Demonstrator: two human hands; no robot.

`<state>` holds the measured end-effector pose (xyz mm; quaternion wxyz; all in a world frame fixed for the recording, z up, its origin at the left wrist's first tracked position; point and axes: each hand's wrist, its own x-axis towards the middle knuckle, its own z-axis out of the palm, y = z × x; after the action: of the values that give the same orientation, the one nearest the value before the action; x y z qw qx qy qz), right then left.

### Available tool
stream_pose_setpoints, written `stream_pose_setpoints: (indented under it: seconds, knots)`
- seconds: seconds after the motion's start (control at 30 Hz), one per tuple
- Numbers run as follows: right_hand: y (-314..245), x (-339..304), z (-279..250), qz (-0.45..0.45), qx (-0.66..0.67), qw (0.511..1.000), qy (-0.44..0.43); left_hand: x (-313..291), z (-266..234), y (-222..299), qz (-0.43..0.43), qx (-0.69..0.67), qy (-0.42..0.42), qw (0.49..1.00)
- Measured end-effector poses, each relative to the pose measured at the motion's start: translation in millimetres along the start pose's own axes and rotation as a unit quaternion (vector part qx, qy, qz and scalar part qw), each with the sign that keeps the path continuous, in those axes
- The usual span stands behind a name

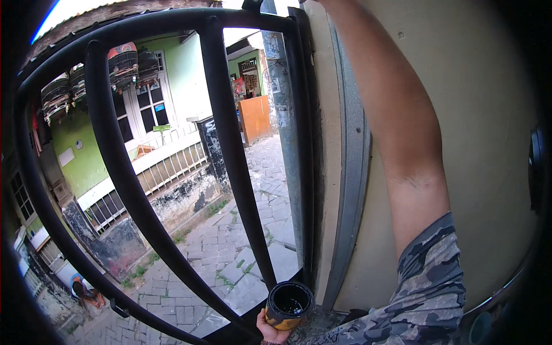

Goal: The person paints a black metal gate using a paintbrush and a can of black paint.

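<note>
In my left hand (269, 330), at the bottom of the view, is a small open paint can (280, 323) with a yellow-orange lower side and a dark-smeared rim. Dark, glossy liquid shows inside it. My fingers wrap round the can's left and lower side. The can is held upright in front of the foot of a black metal gate (230, 129) with thick round bars. My right arm (397, 98), in a grey camouflage sleeve, reaches up past the gate's right post (305, 149). The right hand lies beyond the top edge, so its fingers and anything in them are hidden.
Right of the post runs a grey metal strip (351, 172) along a beige wall (489, 144). Beyond the bars lie a paved lane (190, 282), a utility pole (282, 98) and a green house (178, 69) behind a low white railing. A person (87, 292) crouches at the far left.
</note>
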<state>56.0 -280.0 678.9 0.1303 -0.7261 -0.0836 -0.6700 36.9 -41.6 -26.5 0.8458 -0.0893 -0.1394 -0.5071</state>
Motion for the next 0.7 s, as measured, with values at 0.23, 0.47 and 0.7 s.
stream_pose_setpoints:
  seconds: [0.23,0.47,0.7]
  knots:
    - [42,-16,-21,0.06,0.027,0.998,-0.008,-8,-36,4,0.004,-0.023,-0.061,0.998]
    - [-58,-43,10,-0.14,-0.013,0.99,0.032,-5,15,-12,0.078,0.171,0.351,0.917]
    - [15,-51,-10,-0.044,-0.201,0.969,0.14,-12,11,-15,0.103,0.158,0.355,0.915]
